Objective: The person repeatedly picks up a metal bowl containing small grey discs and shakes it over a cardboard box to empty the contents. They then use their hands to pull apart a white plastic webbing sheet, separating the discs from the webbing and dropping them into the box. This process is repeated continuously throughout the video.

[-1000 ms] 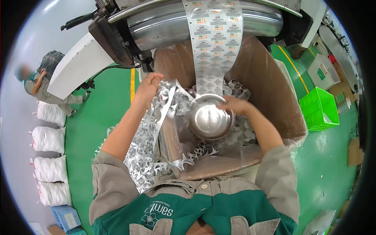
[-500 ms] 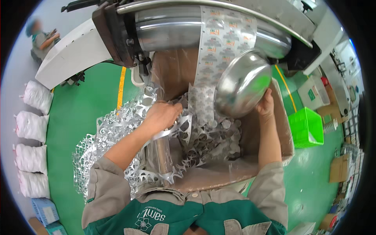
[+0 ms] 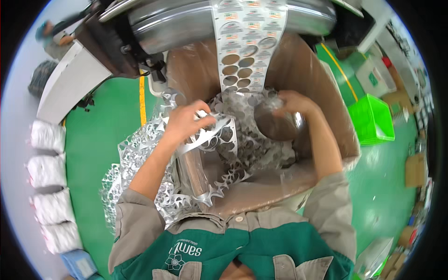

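Observation:
My left hand (image 3: 186, 124) is over the left rim of a lined bin (image 3: 322, 72), thumb and fingers around a strip of punched silver foil (image 3: 205, 139); motion blurs the fingertips. Beneath and beside that hand, more lacy foil scrap (image 3: 140, 161) spills outside the bin. My right hand (image 3: 297, 103) grips the rim of a shiny metal bowl (image 3: 276, 125), held low and tilted inside the bin. Around the bowl lie many small round foil discs (image 3: 261, 154). From the steel roller a printed foil web (image 3: 252, 42) hangs into the bin, its lower part punched with round holes.
Steel rollers (image 3: 172, 30) span the far side above the bin. A bright green crate (image 3: 371, 120) stands on the green floor at right. White sacks (image 3: 49, 168) line the left wall. Another person (image 3: 56, 42) stands at far left.
The bowl has gone from raised beside the web down into the bin, with my right hand now over its rim. My left hand has shifted slightly. More of the punched web shows.

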`<action>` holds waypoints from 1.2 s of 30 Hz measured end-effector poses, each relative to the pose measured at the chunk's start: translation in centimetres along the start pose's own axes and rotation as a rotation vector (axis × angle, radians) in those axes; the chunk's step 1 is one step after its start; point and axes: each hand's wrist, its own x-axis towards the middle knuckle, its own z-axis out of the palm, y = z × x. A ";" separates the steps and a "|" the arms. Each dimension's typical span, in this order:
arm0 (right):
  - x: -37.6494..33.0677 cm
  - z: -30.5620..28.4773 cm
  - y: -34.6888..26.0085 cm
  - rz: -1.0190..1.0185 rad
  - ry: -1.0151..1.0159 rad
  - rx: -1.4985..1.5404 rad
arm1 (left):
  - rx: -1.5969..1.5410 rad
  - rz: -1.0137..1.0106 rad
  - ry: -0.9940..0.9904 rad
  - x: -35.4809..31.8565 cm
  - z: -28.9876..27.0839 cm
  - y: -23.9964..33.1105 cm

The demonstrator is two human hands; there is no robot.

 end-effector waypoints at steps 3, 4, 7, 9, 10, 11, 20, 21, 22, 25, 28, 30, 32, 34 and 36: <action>-2.4 -4.5 -3.5 -0.256 0.207 1.229 | -0.449 0.043 0.152 -1.4 -2.0 -0.6; -3.1 -4.7 -3.7 -0.314 0.181 1.495 | -0.543 0.054 0.211 -2.5 -3.5 1.1; -1.9 -1.8 -4.2 -0.491 0.047 2.013 | -0.655 0.261 0.362 -5.4 -6.4 5.3; 0.5 3.3 -1.8 -0.263 -0.219 1.717 | -0.875 0.468 0.356 -6.3 -7.4 6.1; 1.7 5.4 -1.8 -0.040 -0.285 1.337 | -0.980 0.541 0.341 -7.1 -8.2 6.0; 2.3 7.4 -0.4 0.155 -0.140 0.865 | -1.084 0.613 0.323 -7.5 -9.2 6.0; -0.4 1.0 -2.4 -0.047 0.181 0.085 | -0.726 0.228 0.625 -6.8 -8.2 7.5; -2.1 -1.3 -4.5 -0.103 0.209 0.488 | -0.741 0.300 0.589 -7.4 -8.1 7.8; -3.7 -3.5 -6.9 -0.007 0.098 0.880 | -0.937 0.569 0.302 -8.0 -8.7 7.6; -3.6 -3.5 -8.2 -0.419 0.079 1.730 | -0.705 0.988 -0.118 -7.4 -10.4 12.5; -0.3 2.5 -7.6 -0.177 -0.184 1.867 | -0.687 1.057 -0.103 -5.2 -9.7 15.2; 3.0 6.6 -5.6 0.096 -0.150 0.758 | -0.580 0.775 0.230 -5.1 -9.6 16.3; 2.8 8.2 -4.4 0.185 0.053 0.402 | -0.466 0.503 0.551 -4.5 -9.5 16.5; 2.5 7.7 -2.2 0.131 0.260 0.188 | -0.372 0.356 0.652 -3.1 -9.5 14.6; 1.7 6.6 -2.0 0.146 0.328 0.024 | -0.179 0.270 0.549 -1.7 -10.1 9.6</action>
